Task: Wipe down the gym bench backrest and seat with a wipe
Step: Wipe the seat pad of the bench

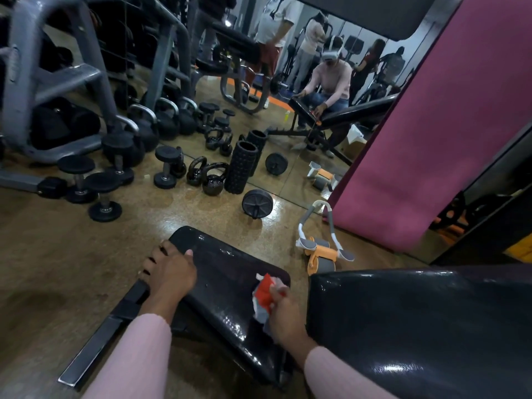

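On the black seat pad (227, 283), right hand (283, 321) clutches a wipe (264, 295)

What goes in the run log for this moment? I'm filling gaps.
left hand: gripping edge of black padded seat | right hand: pressing red-and-white crumpled wipe on seat | glossy black backrest: untouched

The right hand (283, 315) covers the lower part of the red-and-white wipe (264, 295), so how its fingers close in that grip can't be made out. The backrest (431, 326) runs off the right and bottom edges, and both pink sleeves (135, 361) are cut by the bottom edge. Top left, the grey rack (57, 73) is smeared with blur and clipped by the frame.
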`<move>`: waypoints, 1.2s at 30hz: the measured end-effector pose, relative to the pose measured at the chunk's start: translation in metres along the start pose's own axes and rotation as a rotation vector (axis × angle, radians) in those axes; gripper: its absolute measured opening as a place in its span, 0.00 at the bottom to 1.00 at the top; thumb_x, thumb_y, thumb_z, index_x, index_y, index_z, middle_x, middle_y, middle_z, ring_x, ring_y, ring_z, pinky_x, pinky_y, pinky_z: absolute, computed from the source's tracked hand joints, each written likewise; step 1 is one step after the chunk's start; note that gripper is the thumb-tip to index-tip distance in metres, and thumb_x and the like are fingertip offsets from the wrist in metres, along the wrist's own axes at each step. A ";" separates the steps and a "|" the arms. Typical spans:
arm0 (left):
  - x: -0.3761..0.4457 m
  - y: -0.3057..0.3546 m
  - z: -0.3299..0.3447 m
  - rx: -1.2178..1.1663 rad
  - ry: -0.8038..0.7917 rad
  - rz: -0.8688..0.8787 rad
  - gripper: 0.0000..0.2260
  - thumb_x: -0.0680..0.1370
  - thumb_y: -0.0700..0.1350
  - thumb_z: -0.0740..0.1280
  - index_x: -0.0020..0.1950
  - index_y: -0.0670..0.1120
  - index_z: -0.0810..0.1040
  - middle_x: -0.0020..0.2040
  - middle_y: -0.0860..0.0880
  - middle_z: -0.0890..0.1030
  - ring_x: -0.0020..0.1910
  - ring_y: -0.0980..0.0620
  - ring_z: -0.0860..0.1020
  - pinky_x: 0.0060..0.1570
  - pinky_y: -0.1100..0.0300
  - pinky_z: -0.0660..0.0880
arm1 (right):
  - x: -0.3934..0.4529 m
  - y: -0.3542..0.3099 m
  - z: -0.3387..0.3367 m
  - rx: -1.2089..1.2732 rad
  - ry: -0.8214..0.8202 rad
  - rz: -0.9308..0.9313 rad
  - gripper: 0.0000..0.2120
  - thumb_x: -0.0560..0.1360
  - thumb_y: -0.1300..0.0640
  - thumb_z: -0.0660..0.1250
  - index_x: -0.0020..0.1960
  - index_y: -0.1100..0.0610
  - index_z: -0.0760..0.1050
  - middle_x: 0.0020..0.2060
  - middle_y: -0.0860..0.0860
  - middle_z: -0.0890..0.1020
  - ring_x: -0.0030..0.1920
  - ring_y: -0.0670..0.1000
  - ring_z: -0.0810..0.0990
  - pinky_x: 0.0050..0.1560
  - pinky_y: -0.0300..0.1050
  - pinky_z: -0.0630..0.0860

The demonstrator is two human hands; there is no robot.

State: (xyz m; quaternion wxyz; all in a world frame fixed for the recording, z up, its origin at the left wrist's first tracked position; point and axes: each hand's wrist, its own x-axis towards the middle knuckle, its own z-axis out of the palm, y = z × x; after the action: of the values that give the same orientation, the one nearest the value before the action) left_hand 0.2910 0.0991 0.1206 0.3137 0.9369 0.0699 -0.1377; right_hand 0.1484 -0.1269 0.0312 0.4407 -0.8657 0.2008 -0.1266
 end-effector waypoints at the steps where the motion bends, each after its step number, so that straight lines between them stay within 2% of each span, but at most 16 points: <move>1: 0.000 0.000 -0.001 -0.004 -0.005 0.004 0.28 0.82 0.54 0.50 0.77 0.40 0.49 0.76 0.37 0.53 0.73 0.34 0.53 0.72 0.38 0.51 | -0.002 0.000 0.011 -0.071 0.032 -0.017 0.16 0.71 0.40 0.69 0.57 0.42 0.76 0.57 0.56 0.79 0.56 0.58 0.80 0.61 0.62 0.74; 3: 0.001 0.000 -0.002 -0.014 -0.014 0.000 0.28 0.82 0.54 0.50 0.77 0.40 0.48 0.76 0.37 0.52 0.73 0.34 0.53 0.72 0.38 0.51 | -0.011 0.006 0.050 -0.094 -0.067 -0.002 0.15 0.75 0.37 0.63 0.60 0.37 0.73 0.60 0.56 0.76 0.61 0.61 0.77 0.62 0.62 0.73; 5: 0.002 0.002 -0.003 -0.019 -0.021 -0.008 0.29 0.82 0.54 0.50 0.77 0.40 0.49 0.76 0.37 0.52 0.73 0.33 0.53 0.72 0.38 0.50 | -0.035 0.015 0.032 -0.179 -0.202 -0.020 0.14 0.75 0.35 0.60 0.58 0.35 0.74 0.60 0.61 0.76 0.61 0.69 0.74 0.57 0.61 0.72; 7: 0.002 0.002 -0.003 -0.028 -0.022 -0.010 0.28 0.82 0.54 0.50 0.77 0.40 0.49 0.76 0.37 0.52 0.73 0.33 0.53 0.72 0.38 0.51 | -0.047 0.017 0.012 -0.292 -0.078 0.091 0.16 0.69 0.42 0.71 0.55 0.46 0.79 0.50 0.64 0.81 0.50 0.67 0.80 0.49 0.54 0.73; 9: 0.002 0.001 -0.003 -0.024 -0.014 -0.009 0.28 0.82 0.54 0.50 0.77 0.40 0.49 0.76 0.37 0.53 0.73 0.34 0.54 0.72 0.39 0.51 | -0.032 0.013 0.002 -0.090 0.010 0.308 0.21 0.66 0.51 0.74 0.55 0.60 0.78 0.43 0.63 0.81 0.42 0.58 0.78 0.45 0.51 0.73; 12: 0.000 -0.001 -0.003 -0.027 -0.021 0.011 0.28 0.82 0.54 0.50 0.78 0.40 0.48 0.76 0.37 0.53 0.73 0.34 0.54 0.72 0.39 0.52 | -0.014 -0.013 0.005 0.261 -0.042 0.400 0.20 0.66 0.44 0.74 0.54 0.50 0.78 0.54 0.59 0.80 0.52 0.55 0.80 0.57 0.53 0.75; 14: 0.001 -0.002 -0.004 -0.027 -0.019 0.014 0.28 0.82 0.54 0.50 0.77 0.40 0.49 0.76 0.37 0.52 0.73 0.34 0.53 0.72 0.39 0.51 | -0.015 -0.006 0.012 0.137 -0.064 0.325 0.24 0.62 0.36 0.74 0.54 0.44 0.78 0.57 0.57 0.79 0.55 0.57 0.81 0.60 0.60 0.75; 15: 0.001 -0.001 -0.004 -0.027 -0.022 0.009 0.28 0.82 0.54 0.50 0.77 0.40 0.49 0.77 0.37 0.52 0.73 0.34 0.53 0.72 0.39 0.51 | -0.016 0.012 0.017 0.009 -0.064 0.207 0.27 0.61 0.34 0.74 0.57 0.41 0.77 0.59 0.56 0.78 0.56 0.57 0.81 0.60 0.60 0.75; 18: 0.001 0.004 -0.005 -0.028 -0.024 -0.012 0.29 0.82 0.54 0.51 0.77 0.40 0.49 0.77 0.38 0.52 0.73 0.34 0.53 0.72 0.39 0.50 | -0.042 0.023 0.011 -0.025 -0.131 0.180 0.36 0.56 0.32 0.77 0.61 0.42 0.76 0.56 0.56 0.80 0.53 0.56 0.83 0.56 0.56 0.78; 21: 0.000 0.004 -0.004 -0.027 -0.017 -0.016 0.29 0.82 0.54 0.51 0.77 0.40 0.49 0.77 0.37 0.52 0.73 0.34 0.53 0.72 0.39 0.50 | -0.044 0.004 -0.001 -0.206 -0.096 0.221 0.22 0.64 0.43 0.76 0.51 0.55 0.79 0.46 0.60 0.84 0.46 0.59 0.84 0.50 0.56 0.79; 24: 0.001 0.000 -0.004 -0.017 -0.031 0.005 0.29 0.82 0.54 0.50 0.78 0.40 0.48 0.77 0.38 0.51 0.73 0.34 0.53 0.72 0.39 0.51 | -0.035 -0.016 -0.005 0.004 -0.128 0.267 0.06 0.73 0.51 0.68 0.48 0.52 0.76 0.52 0.57 0.81 0.51 0.57 0.81 0.54 0.55 0.77; 27: 0.002 0.000 -0.005 -0.017 -0.033 0.008 0.29 0.82 0.54 0.50 0.78 0.41 0.48 0.77 0.38 0.51 0.73 0.34 0.53 0.72 0.39 0.51 | -0.040 -0.023 0.010 -0.163 -0.065 0.117 0.17 0.67 0.40 0.71 0.53 0.42 0.78 0.55 0.53 0.80 0.54 0.55 0.81 0.60 0.58 0.75; 31: 0.001 0.003 -0.004 -0.022 -0.036 -0.005 0.29 0.82 0.55 0.50 0.78 0.41 0.48 0.77 0.38 0.51 0.73 0.33 0.53 0.72 0.38 0.51 | -0.066 0.007 0.010 -0.226 -0.094 0.050 0.21 0.62 0.34 0.73 0.49 0.47 0.81 0.45 0.55 0.83 0.43 0.55 0.83 0.50 0.52 0.79; 32: 0.001 0.004 -0.004 -0.022 -0.031 -0.008 0.29 0.82 0.55 0.50 0.78 0.41 0.47 0.77 0.38 0.51 0.73 0.33 0.53 0.72 0.38 0.51 | -0.065 0.004 0.007 -0.143 -0.097 0.140 0.25 0.61 0.32 0.74 0.50 0.47 0.81 0.45 0.56 0.84 0.43 0.55 0.83 0.50 0.51 0.80; 34: 0.001 0.004 -0.004 -0.015 -0.023 -0.013 0.29 0.82 0.54 0.51 0.78 0.41 0.47 0.77 0.37 0.51 0.73 0.33 0.53 0.72 0.39 0.51 | -0.051 -0.008 -0.002 -0.120 -0.030 0.239 0.20 0.68 0.40 0.71 0.52 0.52 0.80 0.46 0.57 0.85 0.45 0.56 0.84 0.48 0.50 0.79; 36: 0.000 0.003 -0.004 -0.011 -0.026 -0.008 0.29 0.82 0.54 0.51 0.78 0.41 0.47 0.77 0.38 0.52 0.73 0.34 0.53 0.72 0.40 0.51 | -0.030 -0.019 0.001 0.374 0.111 0.456 0.09 0.76 0.54 0.65 0.54 0.55 0.78 0.52 0.59 0.82 0.50 0.58 0.81 0.49 0.48 0.76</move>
State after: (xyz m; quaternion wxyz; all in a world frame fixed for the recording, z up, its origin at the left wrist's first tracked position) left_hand 0.2926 0.0994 0.1248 0.3190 0.9330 0.0700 -0.1509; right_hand 0.1264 -0.1020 0.0444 0.5978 -0.6938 0.3873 -0.1064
